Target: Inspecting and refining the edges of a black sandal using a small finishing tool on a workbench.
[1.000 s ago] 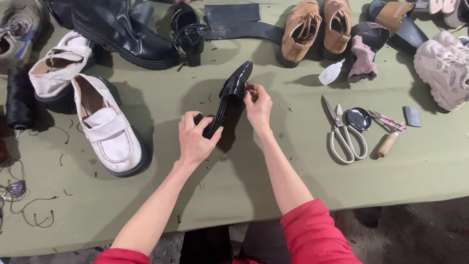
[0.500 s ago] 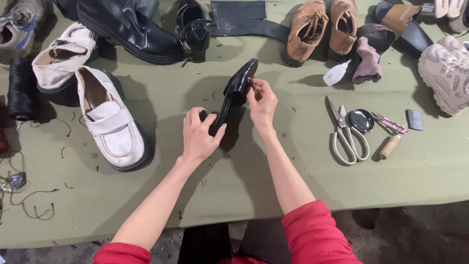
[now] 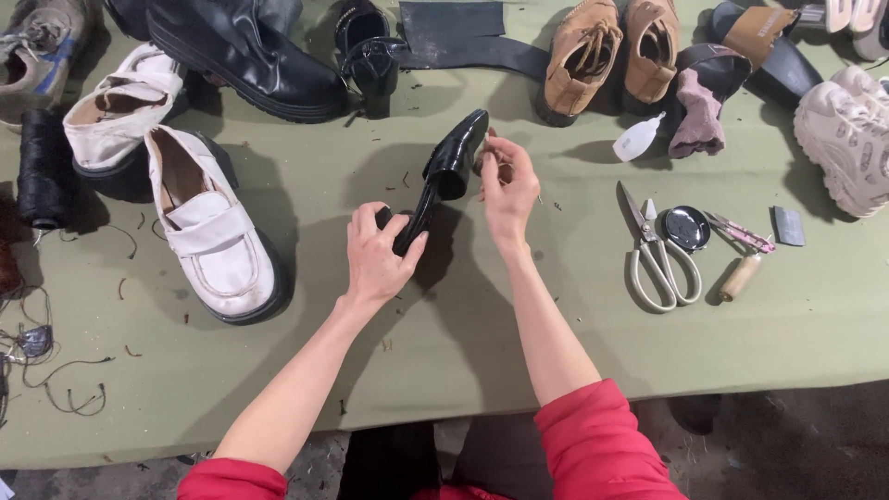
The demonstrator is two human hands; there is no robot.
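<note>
1. Head view: the left hand [image 3: 378, 255] is closed around the heel end of a black glossy shoe [image 3: 443, 181], which stands tilted, with its toe rising away from the grip toward the far side of the green table [image 3: 519, 315].
2. The right hand [image 3: 507, 185] is just beside the toe, to the right of the grip, fingers pinched together; a thin needle-like sliver seems to poke out of it, though it is too small to be sure.
3. Compared with a second ago, the shoe sits at much the same tilt and the pinching hand has hardly shifted, so the fine work at the toe looks ongoing rather than finished.
4. Left of the grip lies a white loafer [image 3: 208, 227]; well to the right are scissors [image 3: 653, 255], a small round tin [image 3: 687, 228] and a wooden-handled tool [image 3: 738, 277].
</note>
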